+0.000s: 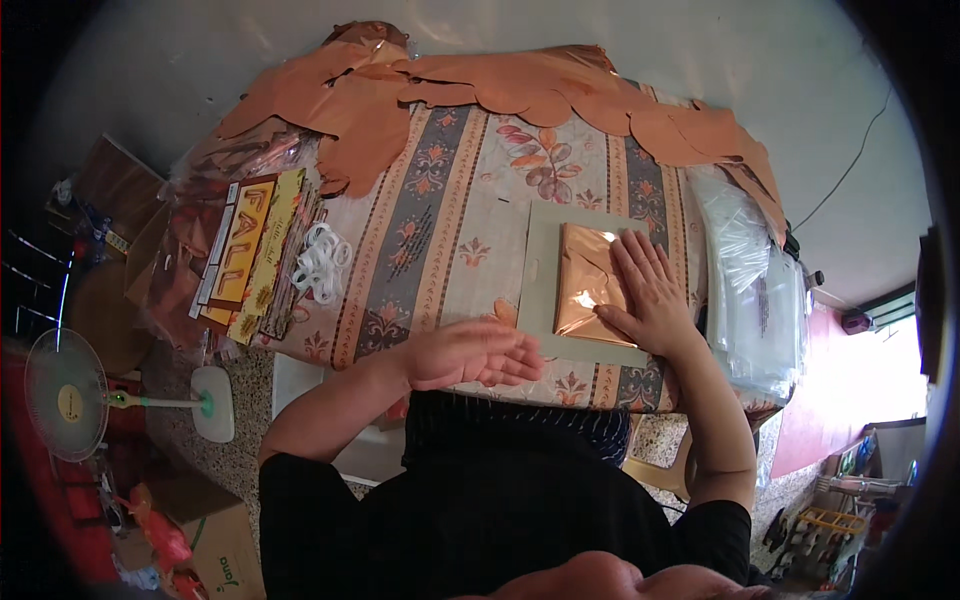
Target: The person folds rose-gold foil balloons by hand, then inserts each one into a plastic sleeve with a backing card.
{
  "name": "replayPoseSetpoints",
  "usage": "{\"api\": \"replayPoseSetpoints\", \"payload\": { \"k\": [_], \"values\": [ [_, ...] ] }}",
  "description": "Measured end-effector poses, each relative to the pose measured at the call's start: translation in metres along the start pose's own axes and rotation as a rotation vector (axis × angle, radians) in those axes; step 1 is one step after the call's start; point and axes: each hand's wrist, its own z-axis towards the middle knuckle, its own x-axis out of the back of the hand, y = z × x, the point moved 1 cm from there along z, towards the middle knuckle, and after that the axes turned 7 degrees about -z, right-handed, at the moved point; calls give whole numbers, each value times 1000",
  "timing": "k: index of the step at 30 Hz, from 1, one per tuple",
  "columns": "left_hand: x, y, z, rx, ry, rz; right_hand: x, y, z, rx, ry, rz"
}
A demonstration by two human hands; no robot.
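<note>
A shiny copper-coloured foil packet, folded flat into a rectangle (583, 285), lies on a larger grey-green card (541, 240) near the table's front edge. Across the right side of the packet rests my right hand (648, 292), flat, with its fingers stretched away from me and the thumb spread over the foil. My left hand (476, 355) is raised by the table's front edge, left of the card. Its palm faces up and to the right, the fingers are loosely curled and apart, and nothing shows in it.
Flat copper-coloured sheets with scalloped edges (540, 85) line the table's far side. Printed cards (245, 255) are stacked at the left, beside a bundle of white ribbon (323, 262). Clear plastic bags (750, 300) lie at the right edge. A fan (67, 395) stands at the left.
</note>
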Motion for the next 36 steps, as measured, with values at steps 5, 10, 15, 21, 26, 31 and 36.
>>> {"api": "replayPoseSetpoints", "payload": {
  "k": [5,10,15,21,26,31,36],
  "values": [
    [0,35,-9,-93,38,395,3,-1,2,-21,-36,13],
    [20,36,10,-675,627,1939,4,-3,2,-19,-31,12],
    [28,35,28,-560,750,1976,4,-1,2,-16,-31,8],
    [14,42,34,-588,755,1905,3,-1,3,-11,-18,5],
    [-12,62,57,-403,712,1435,1,0,2,-18,-23,20],
    [33,65,75,-390,626,937,5,-3,5,-19,-23,27],
    [14,56,76,-354,658,825,2,-2,1,-39,-49,49]
  ]
}}
